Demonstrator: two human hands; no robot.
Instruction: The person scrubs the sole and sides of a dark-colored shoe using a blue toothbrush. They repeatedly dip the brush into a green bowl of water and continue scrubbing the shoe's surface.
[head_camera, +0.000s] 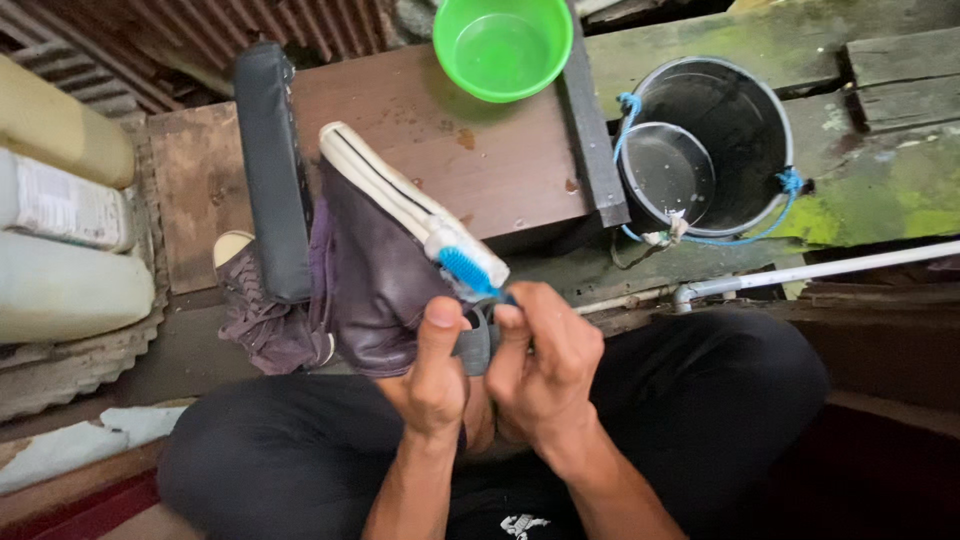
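Observation:
A dark purple high-top shoe (375, 270) with a white rubber sole (400, 200) is held sole-up over my lap. My left hand (435, 375) grips the shoe near its toe end, thumb pointing up. My right hand (545, 365) is closed on a brush handle; the brush's blue bristled head (465, 270) rests against the white toe of the sole. A second purple shoe (262, 315) with laces lies on the ground to the left, partly under a dark padded bar (272, 170).
A green plastic basin (503, 45) sits on a brown wooden board (470, 150). A black bucket (712, 140) holding a metal bowl stands at the right, tied with blue cord. Pale jugs (60, 230) lie at the left. A white pipe (830, 270) runs along the right.

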